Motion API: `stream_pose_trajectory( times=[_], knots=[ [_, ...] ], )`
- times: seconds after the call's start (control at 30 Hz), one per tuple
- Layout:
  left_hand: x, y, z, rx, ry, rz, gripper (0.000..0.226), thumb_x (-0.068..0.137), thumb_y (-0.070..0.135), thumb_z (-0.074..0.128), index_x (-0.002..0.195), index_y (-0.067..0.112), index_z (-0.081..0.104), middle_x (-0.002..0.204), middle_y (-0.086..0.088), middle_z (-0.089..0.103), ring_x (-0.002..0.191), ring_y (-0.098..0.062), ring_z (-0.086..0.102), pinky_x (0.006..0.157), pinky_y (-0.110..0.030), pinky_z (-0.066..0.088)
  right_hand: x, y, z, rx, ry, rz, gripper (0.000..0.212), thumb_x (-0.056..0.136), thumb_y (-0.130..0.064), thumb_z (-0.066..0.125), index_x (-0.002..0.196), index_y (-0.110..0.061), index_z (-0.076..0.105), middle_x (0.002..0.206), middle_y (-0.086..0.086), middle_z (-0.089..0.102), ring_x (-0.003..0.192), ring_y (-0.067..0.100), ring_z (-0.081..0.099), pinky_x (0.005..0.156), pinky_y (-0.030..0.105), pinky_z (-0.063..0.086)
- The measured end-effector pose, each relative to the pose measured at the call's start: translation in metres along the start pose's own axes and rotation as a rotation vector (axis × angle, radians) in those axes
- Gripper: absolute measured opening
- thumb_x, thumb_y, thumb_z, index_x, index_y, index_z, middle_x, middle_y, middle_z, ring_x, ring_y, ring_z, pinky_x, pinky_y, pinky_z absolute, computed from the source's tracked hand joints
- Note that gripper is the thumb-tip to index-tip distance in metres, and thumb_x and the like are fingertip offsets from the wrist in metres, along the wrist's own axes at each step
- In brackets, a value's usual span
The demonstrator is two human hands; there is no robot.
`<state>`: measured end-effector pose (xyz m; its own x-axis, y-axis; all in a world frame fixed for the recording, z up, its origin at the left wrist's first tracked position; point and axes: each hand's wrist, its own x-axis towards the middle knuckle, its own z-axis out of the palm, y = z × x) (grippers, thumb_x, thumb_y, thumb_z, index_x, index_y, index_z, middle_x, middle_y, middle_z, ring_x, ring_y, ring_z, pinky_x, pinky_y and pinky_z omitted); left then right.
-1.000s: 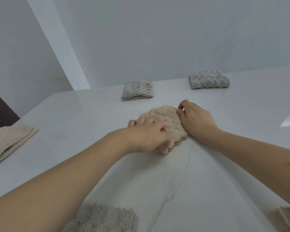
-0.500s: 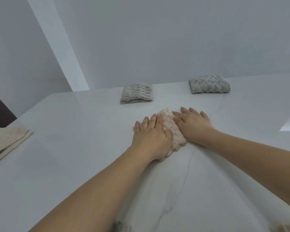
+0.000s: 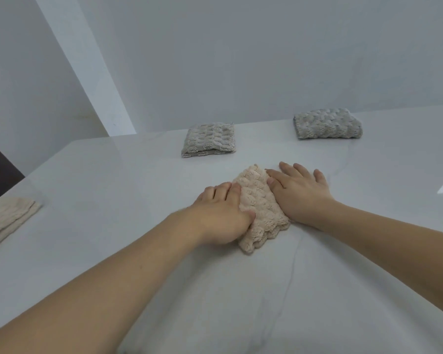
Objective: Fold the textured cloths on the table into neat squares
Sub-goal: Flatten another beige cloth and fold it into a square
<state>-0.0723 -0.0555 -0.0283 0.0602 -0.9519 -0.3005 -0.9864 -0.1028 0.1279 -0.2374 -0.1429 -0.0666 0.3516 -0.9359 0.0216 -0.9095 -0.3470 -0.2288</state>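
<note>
Head view: both flat hands, left hand (image 3: 221, 213) and right hand (image 3: 298, 194), have slid apart across the beige cloth (image 3: 260, 208).

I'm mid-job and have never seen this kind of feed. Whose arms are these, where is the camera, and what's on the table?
There is no machine: a person wears one wide-angle camera on the head, looking down at their own bare hands. The left hand and right hand lie flat with straight fingers, pressing a folded beige cloth on the white table. Neither has a grip on anything. Two folded grey cloths, the nearer and the farther right, lie near the far edge. Another beige cloth lies at the left edge.
</note>
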Motion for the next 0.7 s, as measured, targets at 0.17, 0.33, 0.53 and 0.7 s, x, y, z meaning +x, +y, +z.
stream_pose_trajectory(
  times=[0.17, 0.33, 0.53, 0.7],
  knots=[
    [0.023, 0.003, -0.025, -0.208, 0.128, -0.086, 0.045, 0.102, 0.043, 0.028, 0.136, 0.017, 0.043, 0.139, -0.015, 0.044, 0.128, -0.038, 0.039, 0.106, -0.046, 0.034, -0.013, -0.005, -0.011, 0.281, 0.110, 0.030, 0.048, 0.101, -0.042, 0.026, 0.144, -0.024, 0.041, 0.157, -0.001, 0.027, 0.144, 0.019, 0.022, 0.119, 0.045, 0.010],
    [0.007, 0.013, -0.005, -0.122, 0.225, -0.159, 0.039, 0.105, 0.028, 0.027, 0.132, 0.003, 0.040, 0.133, -0.019, 0.044, 0.125, -0.038, 0.044, 0.099, -0.043, 0.037, -0.050, -0.008, -0.034, 0.198, 0.216, 0.007, 0.054, 0.102, -0.036, 0.027, 0.150, -0.013, 0.025, 0.160, 0.006, 0.015, 0.147, 0.022, 0.014, 0.119, 0.038, 0.010],
    [0.002, 0.013, 0.013, -0.004, 0.347, 0.056, 0.051, 0.104, 0.043, 0.021, 0.151, 0.026, 0.027, 0.149, -0.006, 0.034, 0.132, -0.030, 0.033, 0.107, -0.045, 0.031, -0.080, -0.011, -0.013, -0.020, -0.124, -0.052, 0.067, 0.099, -0.049, 0.005, 0.155, -0.013, -0.003, 0.162, 0.008, -0.008, 0.149, 0.025, -0.005, 0.120, 0.043, 0.000],
    [0.003, 0.009, 0.016, 0.057, 0.295, -0.126, 0.057, 0.102, 0.046, 0.019, 0.148, 0.016, 0.032, 0.148, -0.007, 0.032, 0.133, -0.030, 0.028, 0.108, -0.045, 0.024, -0.076, -0.002, -0.016, -0.082, -0.165, 0.080, 0.070, 0.098, -0.053, 0.001, 0.154, -0.014, -0.010, 0.161, 0.012, -0.011, 0.148, 0.028, -0.011, 0.119, 0.048, -0.009]
  ],
)
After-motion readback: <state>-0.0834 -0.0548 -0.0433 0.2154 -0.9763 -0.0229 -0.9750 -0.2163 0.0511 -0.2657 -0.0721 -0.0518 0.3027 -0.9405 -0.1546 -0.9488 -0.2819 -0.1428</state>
